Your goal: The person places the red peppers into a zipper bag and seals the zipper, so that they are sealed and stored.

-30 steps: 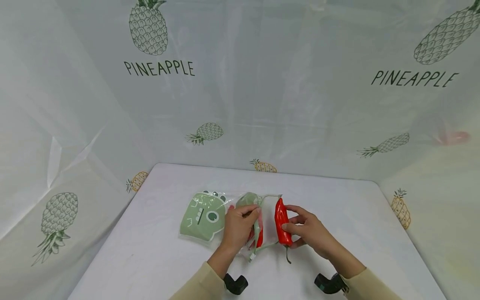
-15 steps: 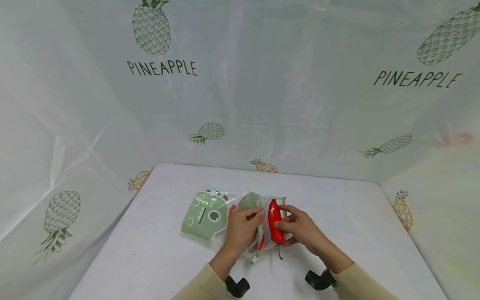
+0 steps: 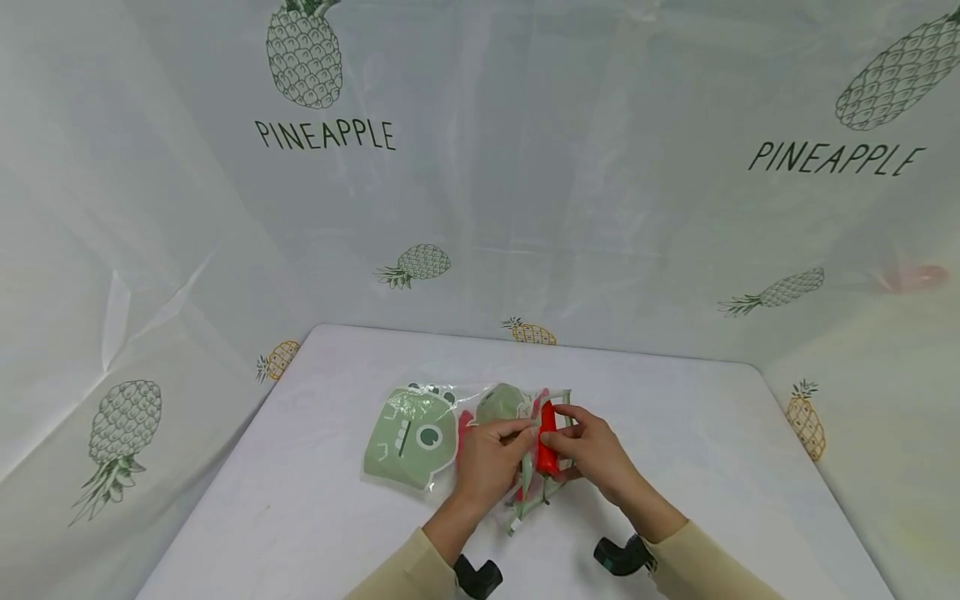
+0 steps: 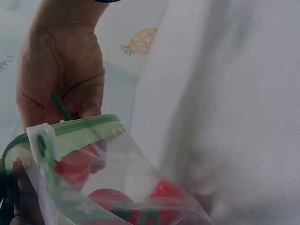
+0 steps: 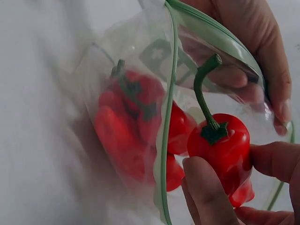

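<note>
A clear zip bag (image 3: 412, 437) with a green cartoon print lies on the table, its mouth spread apart. At the near side of that mouth my left hand (image 3: 483, 467) pinches the bag's edge. My right hand (image 3: 600, 458) holds a red chili pepper (image 3: 548, 442) between thumb and fingers at the bag's opening. In the right wrist view, the held pepper's green stem (image 5: 201, 89) points up, and several red peppers (image 5: 126, 122) show inside the bag. A white zip slider (image 4: 42, 140) sits on the green zip in the left wrist view.
The white table (image 3: 720, 467) has a raised far edge against a pale curtain (image 3: 585, 183) printed with pineapples. A black wrist device (image 3: 480, 577) hangs below the left sleeve, and another black device (image 3: 622, 556) below the right.
My right hand has carried the red chili pepper leftward, from beside the bag to within its opening. My left hand keeps its pinch and has shifted slightly right.
</note>
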Tool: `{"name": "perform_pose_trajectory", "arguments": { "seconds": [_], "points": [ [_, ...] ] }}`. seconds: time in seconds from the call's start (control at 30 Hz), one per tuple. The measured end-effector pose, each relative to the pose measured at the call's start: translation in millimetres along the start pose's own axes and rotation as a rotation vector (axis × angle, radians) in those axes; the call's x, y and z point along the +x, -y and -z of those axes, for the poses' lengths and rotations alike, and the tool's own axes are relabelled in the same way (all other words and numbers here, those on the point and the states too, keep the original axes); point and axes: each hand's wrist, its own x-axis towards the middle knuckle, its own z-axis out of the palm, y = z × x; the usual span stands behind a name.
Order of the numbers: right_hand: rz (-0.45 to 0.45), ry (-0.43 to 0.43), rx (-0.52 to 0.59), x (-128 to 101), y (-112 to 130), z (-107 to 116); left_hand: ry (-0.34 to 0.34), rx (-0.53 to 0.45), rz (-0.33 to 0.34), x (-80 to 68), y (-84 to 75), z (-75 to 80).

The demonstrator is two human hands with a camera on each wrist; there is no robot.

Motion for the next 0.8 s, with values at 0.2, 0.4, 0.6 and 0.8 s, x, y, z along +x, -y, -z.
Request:
{"name": "perform_pose_trajectory", "arguments": {
  "seconds": [0.2,0.4,0.6,0.8],
  "points": [
    [-0.015,-0.026,0.019,3,-2,-12,-0.004,-0.025,-0.020,-0.5,0.0,-1.9],
    [-0.016,-0.101,-0.079,8,-6,-18,-0.004,-0.070,-0.012,-1.1,0.7,-0.4],
    [0.057,-0.169,-0.292,10,-10,-22,0.004,-0.090,0.001,-0.6,1.2,2.1],
    [0.146,-0.168,-0.347,8,-11,-29,-0.023,-0.077,0.000,2.7,-0.1,3.5]
  ]
}}
